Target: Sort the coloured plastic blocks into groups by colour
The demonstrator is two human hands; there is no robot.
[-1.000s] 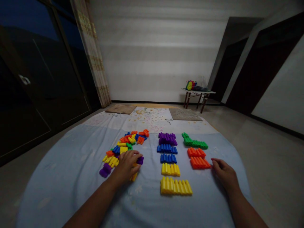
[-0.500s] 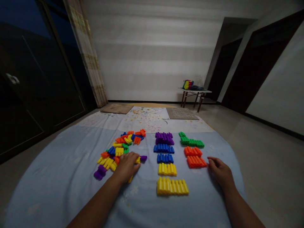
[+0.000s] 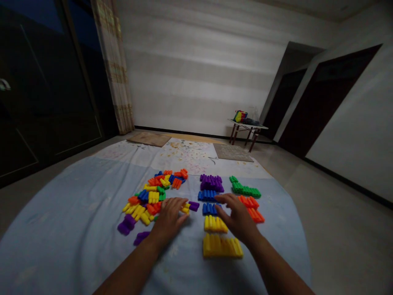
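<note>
My left hand (image 3: 172, 215) is low over the cloth at the right side of a mixed pile of plastic building blocks (image 3: 153, 197). Its fingers and thumb close around a yellow block (image 3: 185, 208), partly hidden by them. A purple block (image 3: 194, 206) touches the yellow one. My right hand (image 3: 239, 217) hovers with fingers apart over the sorted rows, holding nothing. Its fingertips partly cover the blue rows (image 3: 208, 209). Yellow rows (image 3: 215, 224) lie nearer me, purple rows (image 3: 211, 182) farther off. Right of them are orange rows (image 3: 254, 214) and green rows (image 3: 246, 190).
A pale blue cloth (image 3: 82, 221) covers the round table. Two mats, one brown (image 3: 149, 139) and one grey (image 3: 233, 152), lie at its far side. Loose purple blocks (image 3: 125, 225) sit at the pile's near edge. A small side table (image 3: 248, 124) stands by the wall.
My right hand has moved left from beside the orange rows to above the blue rows. My left hand has shifted slightly right, along with the yellow and purple blocks. The view has tilted.
</note>
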